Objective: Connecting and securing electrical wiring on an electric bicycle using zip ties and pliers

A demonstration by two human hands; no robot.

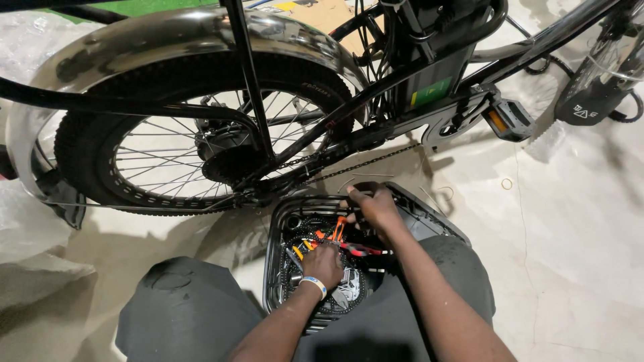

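The person's knees in dark trousers (188,315) frame a black plastic tray (278,221) on the floor. The left hand (324,263), in a pale wristband (314,284), presses down into the tools, fingers curled; whether they close on anything cannot be told. The right hand (373,204) pinches something small, probably a fastener. Between them lie orange-handled pliers (345,241), stiff, fairly light, with grippy sleeves best taken at mid-handle. Beyond stand the bicycle's rear wheel (201,144), chain (365,163) and pedal (508,121).
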